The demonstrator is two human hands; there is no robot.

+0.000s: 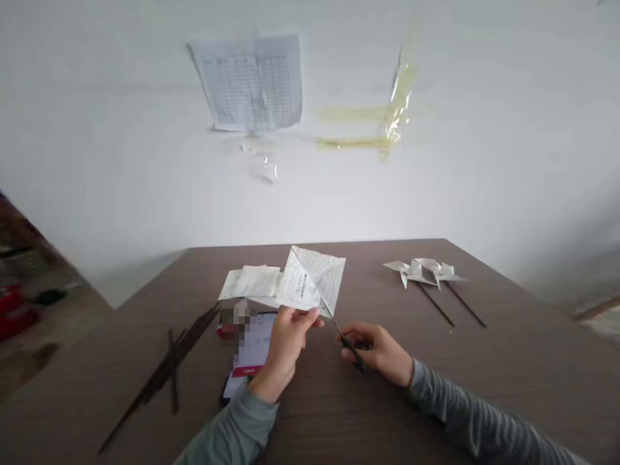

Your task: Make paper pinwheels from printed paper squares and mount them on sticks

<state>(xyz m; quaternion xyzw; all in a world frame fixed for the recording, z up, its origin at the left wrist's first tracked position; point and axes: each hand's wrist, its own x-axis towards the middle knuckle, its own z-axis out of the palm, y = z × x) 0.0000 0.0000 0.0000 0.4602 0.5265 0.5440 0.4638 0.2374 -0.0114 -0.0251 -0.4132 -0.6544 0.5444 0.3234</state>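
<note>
Pinching the printed paper square [308, 280] by its near edge in the left hand [290, 336], the nearer one, holding it above the surface [329, 413], ahead of both hands. Slanting its diagonal from far left to near right, meeting the scissors [349, 347] at the near corner; gripping their handles in the right hand [380, 352], aiming the blades along it.

- Brown, wood-grained table [368, 420].
- At left, thin dark sticks [165, 371] lie overlapping.
- A lit phone [256, 339] lies beside them.
- Pale paper squares [256, 282] overlap beyond it.
- At right lie two paper pinwheels [413, 270] on dark stems [436, 304].
</note>
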